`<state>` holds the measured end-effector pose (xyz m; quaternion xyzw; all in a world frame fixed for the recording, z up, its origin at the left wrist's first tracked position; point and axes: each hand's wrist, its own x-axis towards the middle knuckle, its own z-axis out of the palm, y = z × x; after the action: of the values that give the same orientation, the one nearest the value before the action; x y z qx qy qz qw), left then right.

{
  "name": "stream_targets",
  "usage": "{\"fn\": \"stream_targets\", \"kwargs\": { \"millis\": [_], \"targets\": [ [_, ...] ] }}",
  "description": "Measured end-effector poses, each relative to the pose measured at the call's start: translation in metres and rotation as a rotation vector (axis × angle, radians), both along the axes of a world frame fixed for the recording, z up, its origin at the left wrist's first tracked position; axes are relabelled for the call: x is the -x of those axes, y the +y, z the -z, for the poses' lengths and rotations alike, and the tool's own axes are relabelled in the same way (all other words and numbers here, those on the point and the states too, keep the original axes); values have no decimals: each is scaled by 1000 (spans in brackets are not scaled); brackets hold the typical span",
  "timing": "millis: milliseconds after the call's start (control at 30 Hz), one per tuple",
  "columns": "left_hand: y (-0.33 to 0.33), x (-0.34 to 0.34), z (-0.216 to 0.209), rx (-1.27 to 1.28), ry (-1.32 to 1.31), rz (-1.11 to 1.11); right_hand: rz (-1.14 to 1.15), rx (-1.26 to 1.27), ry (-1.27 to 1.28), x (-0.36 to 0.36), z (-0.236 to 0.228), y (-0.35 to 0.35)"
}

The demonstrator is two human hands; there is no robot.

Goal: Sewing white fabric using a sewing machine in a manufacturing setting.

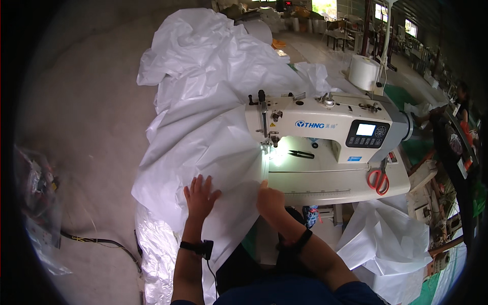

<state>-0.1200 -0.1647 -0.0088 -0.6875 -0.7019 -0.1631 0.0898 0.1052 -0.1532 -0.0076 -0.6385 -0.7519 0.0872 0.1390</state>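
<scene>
A large white plastic sheet point(213, 137) spreads in folds over the left side of the table, and its right edge runs under the needle area of a sewing machine point(315, 119). My left hand point(201, 197) lies flat on the sheet with fingers spread. At the sheet's right edge, just in front of the lit needle, my right hand point(270, 199) is closed with the index finger pointing forward along the edge. The fingers seem to pinch the sheet there, though their undersides are hidden.
On the machine bed lie black thread snips point(301, 154); red-handled scissors point(378, 180) rest near its right end. A thread cone point(363, 72) stands behind. More white sheeting point(386, 239) hangs at lower right. A black cable point(104, 241) crosses the floor at left. Another person point(462, 101) is at far right.
</scene>
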Motion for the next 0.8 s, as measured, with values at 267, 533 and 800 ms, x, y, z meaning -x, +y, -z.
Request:
{"fn": "stream_targets", "kwargs": {
  "millis": [267, 533, 800],
  "targets": [
    [52, 27, 5, 32, 11, 3, 39, -78, -97, -2, 3, 46],
    [93, 29, -13, 121, -54, -13, 70, -109, -121, -1, 10, 87],
    [105, 24, -13, 158, -73, -86, 25, -146, -117, -2, 13, 90]
  ]
}}
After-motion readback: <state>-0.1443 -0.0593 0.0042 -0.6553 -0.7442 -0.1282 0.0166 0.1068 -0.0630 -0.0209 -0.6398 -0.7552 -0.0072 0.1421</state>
